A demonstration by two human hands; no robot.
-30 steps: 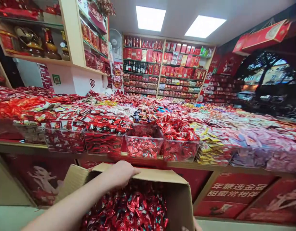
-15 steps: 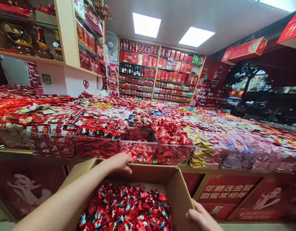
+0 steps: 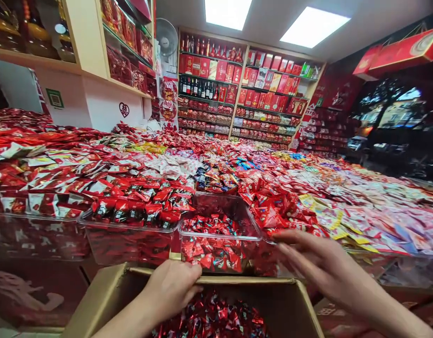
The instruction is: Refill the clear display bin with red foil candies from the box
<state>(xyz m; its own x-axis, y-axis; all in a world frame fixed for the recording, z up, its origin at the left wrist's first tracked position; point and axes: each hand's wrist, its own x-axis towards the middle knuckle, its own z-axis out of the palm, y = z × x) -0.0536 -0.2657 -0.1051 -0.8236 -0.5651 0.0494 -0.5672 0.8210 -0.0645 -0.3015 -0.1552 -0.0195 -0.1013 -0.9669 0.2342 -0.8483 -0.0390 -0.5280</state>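
Head view: left hand (image 3: pixel 176 284) clamped on the far rim of a cardboard box (image 3: pixel 96 303), likely to keep it steady and its mouth open. Red foil-wrapped candies (image 3: pixel 220 317) lie inside, below and right of that hand. Right hand (image 3: pixel 318 260) hovers off to the right, fingers stretched and slightly apart, nothing visible in it; can't tell if its fingertips touch the packets. Just beyond my left hand, a clear bin (image 3: pixel 216 200) on the tabletop holds similar candies, lower than the heaps around it. Black-and-red packets (image 3: pixel 132 213) sit left of it; red packets (image 3: pixel 273 206) heap up between it and my right hand. Bins probably keep kinds apart. Well beyond both hands: a fan (image 3: pixel 166 37) and back shelves (image 3: pixel 239 94) with boxes and bottles.
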